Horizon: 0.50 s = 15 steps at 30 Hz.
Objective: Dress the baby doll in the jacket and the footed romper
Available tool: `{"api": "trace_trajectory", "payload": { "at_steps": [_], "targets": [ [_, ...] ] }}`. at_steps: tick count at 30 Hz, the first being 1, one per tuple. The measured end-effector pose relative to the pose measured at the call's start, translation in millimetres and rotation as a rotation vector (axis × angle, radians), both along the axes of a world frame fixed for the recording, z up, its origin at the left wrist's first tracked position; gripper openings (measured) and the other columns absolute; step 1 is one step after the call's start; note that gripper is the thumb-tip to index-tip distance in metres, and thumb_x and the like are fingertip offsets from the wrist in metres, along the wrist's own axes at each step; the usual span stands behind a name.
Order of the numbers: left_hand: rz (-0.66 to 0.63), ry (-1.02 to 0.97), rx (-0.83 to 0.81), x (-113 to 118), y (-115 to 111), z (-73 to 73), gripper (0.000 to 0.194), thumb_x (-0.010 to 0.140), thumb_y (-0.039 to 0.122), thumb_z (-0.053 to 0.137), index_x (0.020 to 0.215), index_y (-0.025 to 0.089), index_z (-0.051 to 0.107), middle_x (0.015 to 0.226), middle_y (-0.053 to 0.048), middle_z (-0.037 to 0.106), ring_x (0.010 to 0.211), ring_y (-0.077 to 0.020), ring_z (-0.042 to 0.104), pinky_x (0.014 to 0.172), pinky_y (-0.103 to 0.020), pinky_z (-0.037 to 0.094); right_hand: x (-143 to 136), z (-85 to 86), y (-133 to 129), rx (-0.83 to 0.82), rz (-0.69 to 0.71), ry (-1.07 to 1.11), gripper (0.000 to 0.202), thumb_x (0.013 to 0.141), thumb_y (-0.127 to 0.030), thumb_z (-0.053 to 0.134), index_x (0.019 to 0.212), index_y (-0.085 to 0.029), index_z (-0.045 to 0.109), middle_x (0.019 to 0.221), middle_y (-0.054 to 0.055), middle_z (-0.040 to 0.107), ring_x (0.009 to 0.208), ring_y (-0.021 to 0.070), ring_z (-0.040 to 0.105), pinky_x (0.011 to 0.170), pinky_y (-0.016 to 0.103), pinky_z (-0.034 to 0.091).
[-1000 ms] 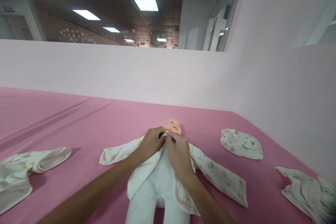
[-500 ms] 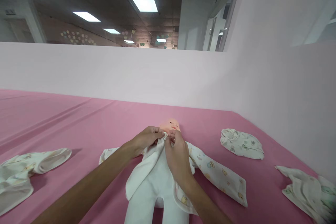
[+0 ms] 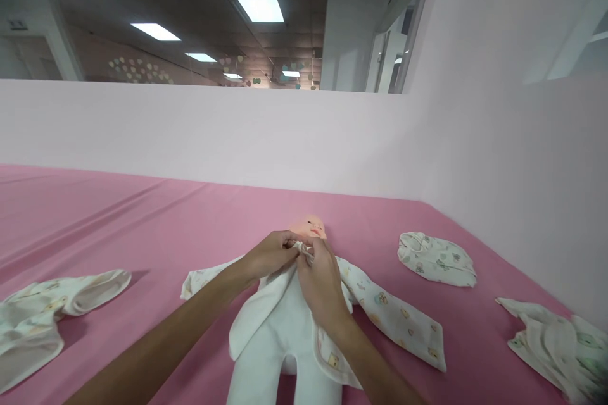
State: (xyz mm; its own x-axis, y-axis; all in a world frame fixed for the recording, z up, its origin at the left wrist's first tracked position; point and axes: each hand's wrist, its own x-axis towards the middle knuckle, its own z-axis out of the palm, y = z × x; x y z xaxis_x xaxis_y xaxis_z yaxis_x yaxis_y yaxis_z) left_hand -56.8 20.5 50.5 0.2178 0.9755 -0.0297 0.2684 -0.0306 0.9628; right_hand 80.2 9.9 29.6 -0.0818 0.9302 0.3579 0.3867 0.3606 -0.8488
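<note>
Closely paired over the neckline, both hands are narrowed to a pinch: the left hand [image 3: 272,255] and the right hand [image 3: 323,278] hold bunched white cloth at the top of a long-sleeved white baby top with a small bear print [image 3: 394,313]. That top lies around a doll with a white, soft-looking body and a pale pink head [image 3: 308,226], face up on the pink fabric-covered surface [image 3: 142,228], its head just beyond the fingers. The top looks light, limp and easily creased, with little to slip or break; its bound edges seem the surest place to take hold, whereas a grip mid-panel would likely just gather folds. The doll's head looks smooth and firmer than its body. One front panel is folded over the body on the left, the other hangs toward the right, and the sleeves spread to either side, the left one partly behind the forearm. A rumpled white printed garment [image 3: 61,304] lies well apart at far left; at right are a compact folded white garment with a grey-green print [image 3: 437,259] and, nearer the edge, a crumpled white-and-green cloth [image 3: 560,342]. Behind the head, a pink strip separates the doll from the plain white wall [image 3: 213,133], and broad pink stretches flank both sleeves.
</note>
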Motion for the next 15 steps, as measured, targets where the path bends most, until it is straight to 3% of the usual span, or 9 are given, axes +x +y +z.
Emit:
{"api": "trace_trajectory", "payload": {
  "at_steps": [5, 9, 12, 15],
  "targets": [
    [0.082, 0.338, 0.255, 5.6, -14.7, -2.0, 0.036, 0.083, 0.028, 0.052, 0.118, 0.022, 0.057, 0.103, -0.006, 0.064, 0.090, -0.0214, 0.060, 0.074, -0.031, 0.048, 11.9, 16.4, -8.0, 0.005, -0.017, -0.006, 0.027, 0.082, -0.020, 0.044, 0.104, -0.022, 0.061, 0.118, 0.006, 0.059, 0.110, 0.0221, 0.055, 0.089, 0.035, 0.043],
    [0.165, 0.538, 0.475, 14.0, -44.8, 8.8, 0.025, 0.088, 0.028, 0.044, 0.109, 0.026, 0.059, 0.108, -0.005, 0.060, 0.098, -0.0224, 0.055, 0.085, -0.035, 0.045, 15.5, 27.0, -21.7, 0.031, 0.035, 0.024, 0.024, 0.085, -0.022, 0.044, 0.102, -0.023, 0.061, 0.113, 0.005, 0.061, 0.107, 0.0207, 0.056, 0.089, 0.033, 0.044],
    [0.198, 0.626, 0.511, 17.6, -69.2, 19.8, 0.024, 0.091, 0.030, 0.041, 0.109, 0.030, 0.058, 0.105, -0.001, 0.061, 0.097, -0.0201, 0.056, 0.082, -0.032, 0.044, 15.7, 31.7, -28.2, 0.059, 0.070, 0.067, 0.024, 0.086, -0.021, 0.043, 0.102, -0.022, 0.060, 0.112, 0.005, 0.061, 0.107, 0.0201, 0.057, 0.087, 0.032, 0.045],
    [0.234, 0.726, 0.509, 13.9, -76.4, 17.7, 0.024, 0.092, 0.033, 0.041, 0.110, 0.033, 0.057, 0.105, 0.000, 0.061, 0.095, -0.0196, 0.057, 0.079, -0.031, 0.043, 17.0, 29.9, -29.4, 0.091, 0.066, 0.031, 0.022, 0.086, -0.020, 0.043, 0.098, -0.022, 0.062, 0.109, 0.006, 0.062, 0.104, 0.0210, 0.057, 0.085, 0.033, 0.046]
  ]
}}
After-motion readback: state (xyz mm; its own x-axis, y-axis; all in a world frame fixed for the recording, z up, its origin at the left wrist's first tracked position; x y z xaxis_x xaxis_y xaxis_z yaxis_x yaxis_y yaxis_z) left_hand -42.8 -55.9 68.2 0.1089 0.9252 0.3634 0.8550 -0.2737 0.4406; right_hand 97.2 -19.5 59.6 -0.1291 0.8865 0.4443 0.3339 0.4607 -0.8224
